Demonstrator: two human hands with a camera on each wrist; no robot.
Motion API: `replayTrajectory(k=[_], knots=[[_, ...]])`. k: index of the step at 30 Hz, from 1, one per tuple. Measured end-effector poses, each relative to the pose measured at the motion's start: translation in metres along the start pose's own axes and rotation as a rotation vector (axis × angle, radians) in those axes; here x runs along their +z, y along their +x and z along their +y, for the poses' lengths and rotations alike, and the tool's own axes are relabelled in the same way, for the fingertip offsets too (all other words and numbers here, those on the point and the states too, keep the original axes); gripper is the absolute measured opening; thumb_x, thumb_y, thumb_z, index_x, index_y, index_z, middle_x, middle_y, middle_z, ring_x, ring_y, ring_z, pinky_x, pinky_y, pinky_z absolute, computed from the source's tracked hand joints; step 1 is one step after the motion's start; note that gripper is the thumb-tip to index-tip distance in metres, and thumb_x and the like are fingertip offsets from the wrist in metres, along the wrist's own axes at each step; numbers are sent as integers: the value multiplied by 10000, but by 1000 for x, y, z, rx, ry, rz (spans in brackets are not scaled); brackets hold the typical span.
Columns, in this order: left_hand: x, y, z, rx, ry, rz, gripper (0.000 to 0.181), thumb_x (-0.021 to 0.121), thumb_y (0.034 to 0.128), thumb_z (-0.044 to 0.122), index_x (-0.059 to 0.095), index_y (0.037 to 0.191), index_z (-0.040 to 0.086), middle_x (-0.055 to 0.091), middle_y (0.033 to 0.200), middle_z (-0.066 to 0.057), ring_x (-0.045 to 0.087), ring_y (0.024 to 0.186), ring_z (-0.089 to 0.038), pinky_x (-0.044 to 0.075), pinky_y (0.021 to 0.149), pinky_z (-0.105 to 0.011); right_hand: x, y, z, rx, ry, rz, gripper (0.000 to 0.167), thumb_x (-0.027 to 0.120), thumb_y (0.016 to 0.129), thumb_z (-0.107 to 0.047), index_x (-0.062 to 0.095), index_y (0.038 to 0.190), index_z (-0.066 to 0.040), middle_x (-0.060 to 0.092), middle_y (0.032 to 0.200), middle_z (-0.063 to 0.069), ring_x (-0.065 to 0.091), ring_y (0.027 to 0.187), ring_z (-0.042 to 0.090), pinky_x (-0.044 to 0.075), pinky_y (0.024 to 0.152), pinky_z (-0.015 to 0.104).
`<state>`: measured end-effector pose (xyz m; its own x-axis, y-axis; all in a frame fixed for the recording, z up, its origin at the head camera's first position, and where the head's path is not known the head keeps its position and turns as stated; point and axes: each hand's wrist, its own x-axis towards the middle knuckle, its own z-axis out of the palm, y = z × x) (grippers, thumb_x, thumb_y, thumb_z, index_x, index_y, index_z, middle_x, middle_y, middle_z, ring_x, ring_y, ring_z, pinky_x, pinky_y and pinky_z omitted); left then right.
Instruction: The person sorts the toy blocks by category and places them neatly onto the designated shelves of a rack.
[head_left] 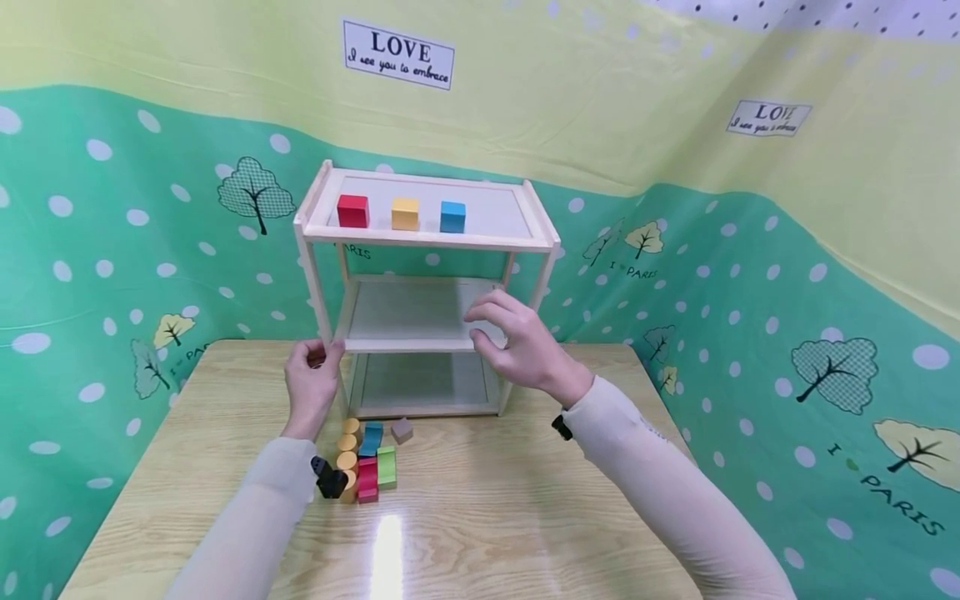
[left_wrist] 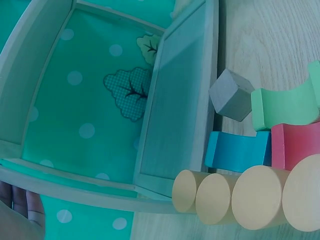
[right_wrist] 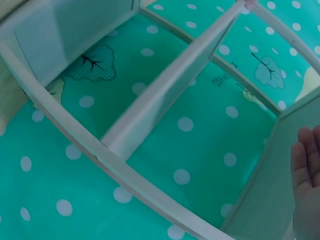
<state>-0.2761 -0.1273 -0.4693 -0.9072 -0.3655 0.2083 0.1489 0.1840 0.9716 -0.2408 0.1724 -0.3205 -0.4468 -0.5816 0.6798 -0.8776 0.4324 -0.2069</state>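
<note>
A small wooden shelf rack with three levels stands on the table. My left hand grips its left front post at the middle shelf's corner, thumb in front. In the left wrist view, those fingers show beside the post. My right hand hovers before the right part of the middle shelf, fingers loosely bent, holding nothing. A red cube, a yellow cube and a blue cube sit in a row along the top shelf's front.
Left of centre on the table, several round yellow blocks line up beside blue, red and green curved blocks. A grey block lies near the rack's base. Patterned cloth hangs behind.
</note>
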Motion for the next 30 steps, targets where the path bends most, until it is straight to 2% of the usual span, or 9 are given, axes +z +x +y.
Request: replayTrajectory(k=[17, 30], knots=[[-1, 0, 1, -20, 8, -6, 447, 600, 926, 417, 563, 1112, 11, 557, 989, -58, 502, 874, -143, 427, 703, -226, 40, -23, 0, 23, 32, -30, 148, 607, 862, -31, 658, 1001, -37, 615, 1034, 40, 584, 987, 156, 456, 898, 239], [1, 0, 0, -3, -13, 0, 432, 610, 926, 395, 570, 1103, 3, 562, 978, -55, 507, 864, -133, 425, 699, -224, 63, -39, -1, 69, 53, -52, 158, 621, 867, -43, 655, 1021, -56, 622, 1038, 32, 588, 993, 143, 447, 906, 204]])
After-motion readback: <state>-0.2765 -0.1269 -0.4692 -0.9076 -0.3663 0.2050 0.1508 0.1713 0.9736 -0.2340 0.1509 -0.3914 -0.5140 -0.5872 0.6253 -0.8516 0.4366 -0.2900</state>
